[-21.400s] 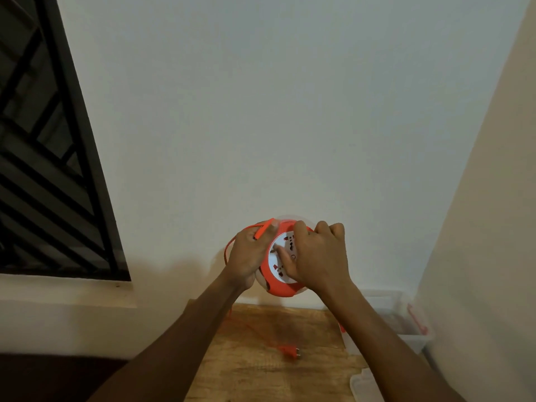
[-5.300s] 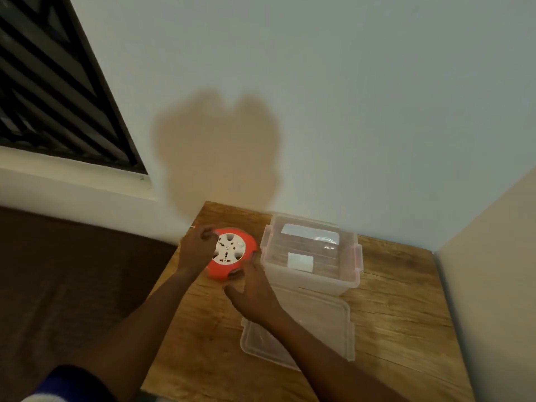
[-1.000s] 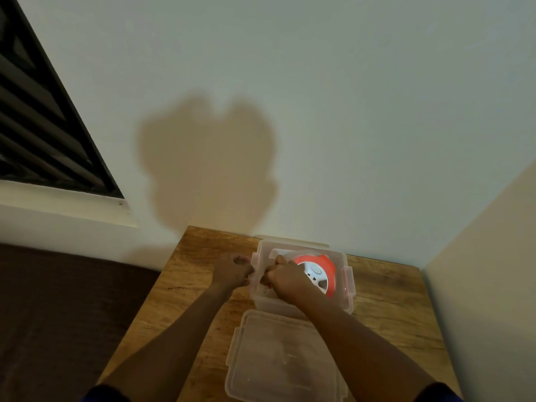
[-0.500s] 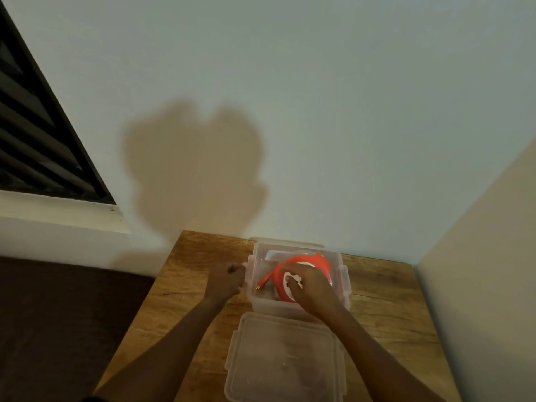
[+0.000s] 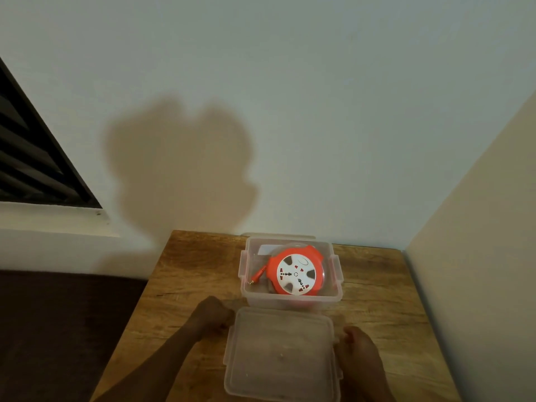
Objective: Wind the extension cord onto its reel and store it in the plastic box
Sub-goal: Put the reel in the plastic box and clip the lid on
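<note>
The orange extension cord reel [image 5: 295, 274] with its white socket face lies inside the clear plastic box [image 5: 290, 298] at the back of the wooden table. Its orange plug [image 5: 256, 277] pokes out to the left inside the box. The clear lid [image 5: 281, 352] lies flat in front of the box. My left hand [image 5: 213, 316] is at the lid's left edge and my right hand [image 5: 355, 348] at its right edge, both with fingers curled on the rim.
The wooden table [image 5: 179, 288] stands in a corner, with a white wall behind and a beige wall [image 5: 475, 256] close on the right. A dark barred window [image 5: 34, 163] is at the left, and dark floor lies below it.
My right hand has let go of the reel, which now rests in the box. Both hands have drawn back from the box to the two sides of the lid.
</note>
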